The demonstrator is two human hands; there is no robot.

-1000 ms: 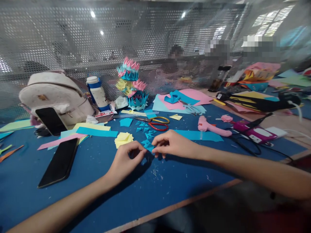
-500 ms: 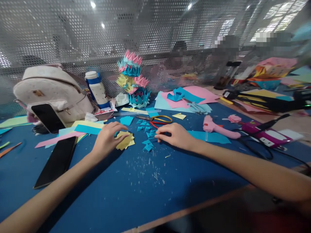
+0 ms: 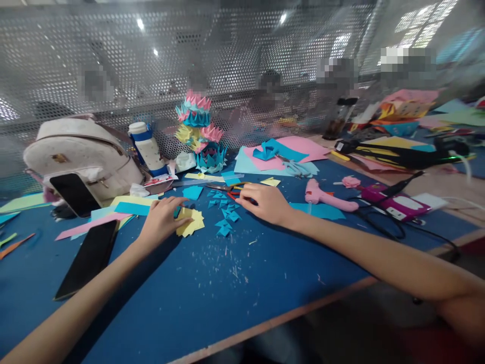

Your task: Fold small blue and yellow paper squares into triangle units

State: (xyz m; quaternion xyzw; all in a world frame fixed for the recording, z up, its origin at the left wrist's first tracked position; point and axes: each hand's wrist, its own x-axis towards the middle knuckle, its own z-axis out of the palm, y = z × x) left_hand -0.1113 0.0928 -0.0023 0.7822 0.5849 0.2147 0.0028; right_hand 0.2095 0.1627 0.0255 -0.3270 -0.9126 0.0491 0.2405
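My left hand point(image 3: 161, 221) hovers at the left edge of a small stack of yellow paper pieces point(image 3: 192, 222), thumb and fingers apart. A bit of blue paper shows behind its fingers. My right hand point(image 3: 267, 203) is curled over the handles of the scissors point(image 3: 223, 187), which have gold and red loops. Its fingertips are bent together, and whether they grip anything is hidden. Small folded blue paper triangles point(image 3: 224, 227) lie between my hands. Behind them is a blue paper square point(image 3: 193, 192).
A black phone point(image 3: 89, 255) lies left; another phone point(image 3: 75, 194) leans on a white backpack point(image 3: 81, 146). A bottle point(image 3: 147, 149) and folded-paper flowers point(image 3: 210, 157) stand behind. A pink glue gun point(image 3: 329, 197) and a purple power strip point(image 3: 394, 202) with cables lie right.
My right hand has moved forward from beside the blue triangles onto the scissors' handles. My left hand stays by the yellow pieces. The view has shifted slightly.
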